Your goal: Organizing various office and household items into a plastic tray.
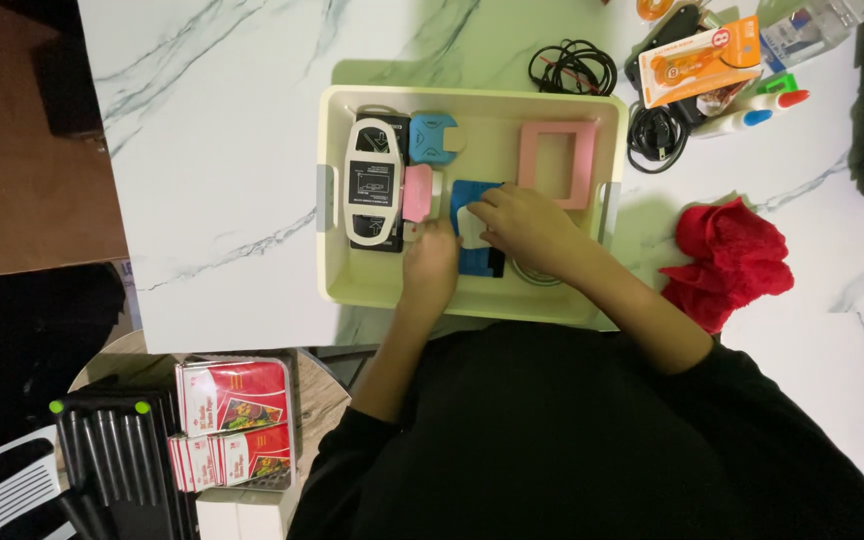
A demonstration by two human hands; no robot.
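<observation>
Head view, frame centre: my right hand (524, 222) lies flat, fingers together, on the blue pad (474, 205) inside the cream tray (472, 105); my left hand (432, 262), loosely curled, touches its edge.

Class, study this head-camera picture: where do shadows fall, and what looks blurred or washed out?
Head view: the cream tray casts a greenish shadow on the marble table; the left hand is slightly motion-blurred, the right hand sharper over the blue item; the floor at left is dark.
</observation>
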